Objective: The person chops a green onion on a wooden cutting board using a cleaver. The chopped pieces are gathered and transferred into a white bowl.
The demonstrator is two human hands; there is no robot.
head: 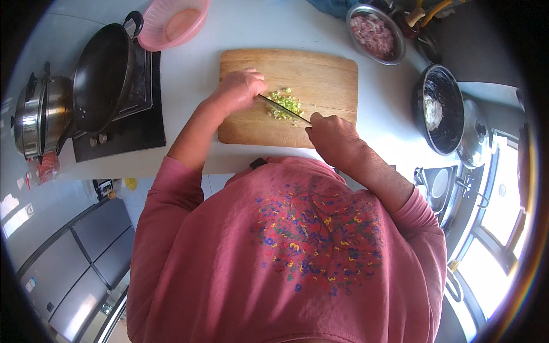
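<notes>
A kitchen knife (285,110) lies slantwise across a small heap of chopped pale-green vegetable (281,103), its spine facing up. My right hand (334,135) is closed around the handle end, at the near right of the wooden cutting board (326,77). At the other end of the blade, my left hand (242,89) has its fingers curled over the tip. Green bits sit on both sides of the blade. The handle is mostly hidden inside my right hand, and the tip is covered by my left.
Left stand a black wok (103,77) on a cooktop (128,137), a steel pot (60,115) and a pink plastic basket (171,23). Right are a steel bowl (401,53) of cut raw meat (372,36), a black pan (448,124) holding a white doughy mass (433,112), a glass lid (474,141) and a sink (450,188).
</notes>
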